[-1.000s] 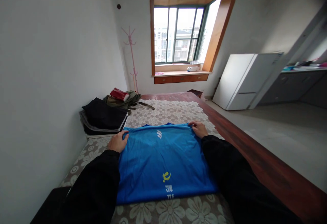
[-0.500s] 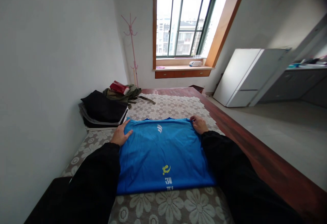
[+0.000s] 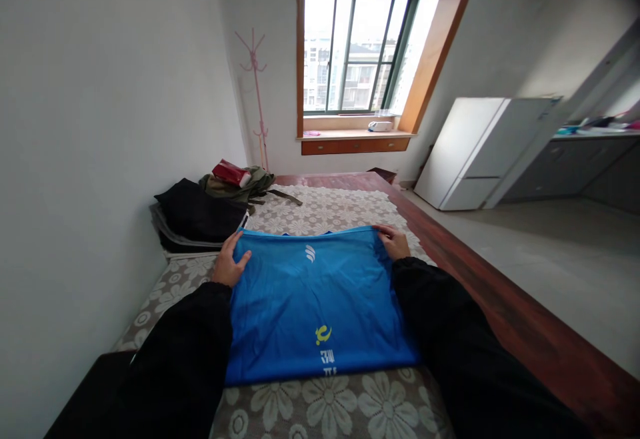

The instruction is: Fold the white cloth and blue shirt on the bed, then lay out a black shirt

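Note:
A blue shirt (image 3: 310, 299) lies folded into a wide rectangle on the patterned cloth, with a white mark near its far edge and a yellow and white print near the front. At its far left corner is my left hand (image 3: 231, 262), its fingertips holding the edge while the thumb stands apart over the fabric. My right hand (image 3: 395, 242) pinches the far right corner between thumb and fingers. The far edge stretches between both hands, slightly raised and sagging in the middle. Faint wrinkles cross the shirt.
Folded black fabric (image 3: 203, 212) is stacked against the left wall, beside a green backpack (image 3: 250, 189) with a red packet (image 3: 231, 173) on it. A floral cloth (image 3: 330, 202) covers the reddish wooden surface (image 3: 480, 292). A white fridge (image 3: 465, 152) stands beyond.
Both hands have drawn the shirt's far edge tauter and a little higher. The left corner has shifted outward to the left. The camera view has moved slightly.

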`<state>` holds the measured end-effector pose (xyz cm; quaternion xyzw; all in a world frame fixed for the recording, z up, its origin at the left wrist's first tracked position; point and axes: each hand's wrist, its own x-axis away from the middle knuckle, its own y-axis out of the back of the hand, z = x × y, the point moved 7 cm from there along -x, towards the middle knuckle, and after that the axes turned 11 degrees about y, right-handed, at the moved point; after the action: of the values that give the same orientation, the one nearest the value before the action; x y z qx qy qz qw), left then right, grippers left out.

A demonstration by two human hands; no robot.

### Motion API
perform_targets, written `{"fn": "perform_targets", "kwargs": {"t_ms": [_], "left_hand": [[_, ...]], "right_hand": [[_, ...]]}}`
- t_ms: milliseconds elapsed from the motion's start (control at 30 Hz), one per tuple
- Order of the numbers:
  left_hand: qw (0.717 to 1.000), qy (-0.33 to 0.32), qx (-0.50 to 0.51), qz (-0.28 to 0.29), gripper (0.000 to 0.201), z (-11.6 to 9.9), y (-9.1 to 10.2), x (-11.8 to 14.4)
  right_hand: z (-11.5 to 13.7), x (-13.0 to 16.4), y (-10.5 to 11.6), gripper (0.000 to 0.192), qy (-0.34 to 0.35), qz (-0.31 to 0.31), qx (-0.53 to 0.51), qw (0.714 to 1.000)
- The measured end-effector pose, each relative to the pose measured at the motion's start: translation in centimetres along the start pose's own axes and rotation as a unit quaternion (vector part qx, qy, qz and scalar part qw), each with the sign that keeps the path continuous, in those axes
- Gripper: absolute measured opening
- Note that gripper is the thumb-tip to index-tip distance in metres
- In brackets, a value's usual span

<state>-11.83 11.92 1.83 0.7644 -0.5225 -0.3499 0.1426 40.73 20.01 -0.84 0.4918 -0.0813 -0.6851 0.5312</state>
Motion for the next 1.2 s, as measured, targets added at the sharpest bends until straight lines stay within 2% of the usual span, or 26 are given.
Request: {"fn": "perform_targets", "kwargs": {"t_ms": [133, 267, 400, 533, 633, 700, 767, 867, 933, 1033, 1200], "left_hand": [[1.000, -0.005, -0.015, 0.003, 0.059, 0.0, -0.1, 0.1], [0.996, -0.017, -0.079, 0.024, 0.065, -0.4, -0.8, 0.4], [0.995, -0.025, -0.096, 0.032, 0.072, -0.8, -1.0, 0.6], [0.999, -0.006, -0.034, 0.032, 0.060, -0.6, -0.6, 0.5], [0.996, 0.040, 0.056, 0.059, 0.048, 0.2, -0.7, 0.2], [0.979, 0.079, 0.159, 0.097, 0.057, 0.7, -0.9, 0.0], [0.957, 0.104, 0.230, 0.142, 0.074, 0.8, -1.3, -0.2], [0.953, 0.106, 0.215, 0.183, 0.084, 0.5, -1.6, -0.4], [0.960, 0.098, 0.181, 0.189, 0.079, 0.1, -2.0, -0.5], [0.977, 0.076, 0.116, 0.163, 0.062, -0.4, -2.5, -0.3], [0.992, 0.033, 0.023, 0.120, 0.045, -0.9, -2.8, 0.5]], "right_hand": [[-0.2, 0.3, -0.1, 0.038, -0.005, -0.012, 0.007, 1.000], [0.3, 0.7, -1.1, 0.035, 0.011, 0.017, 0.032, 0.999], [0.9, 0.5, -1.4, 0.043, 0.048, 0.040, 0.025, 0.998], [1.2, 0.4, -1.1, 0.047, 0.049, 0.033, -0.030, 0.998], [1.1, 0.5, -1.2, 0.056, 0.010, 0.056, 0.029, 0.998], [1.0, 0.7, -1.2, 0.061, -0.022, 0.080, 0.123, 0.989], [0.8, 0.9, -1.1, 0.061, -0.051, 0.104, 0.198, 0.973], [0.8, 1.1, -1.1, 0.059, -0.067, 0.126, 0.233, 0.962], [0.9, 1.0, -1.1, 0.054, -0.053, 0.123, 0.221, 0.966], [1.1, 0.8, -1.2, 0.045, -0.019, 0.103, 0.156, 0.982], [0.4, 0.4, -0.6, 0.028, -0.022, 0.025, -0.044, 0.999]]}}
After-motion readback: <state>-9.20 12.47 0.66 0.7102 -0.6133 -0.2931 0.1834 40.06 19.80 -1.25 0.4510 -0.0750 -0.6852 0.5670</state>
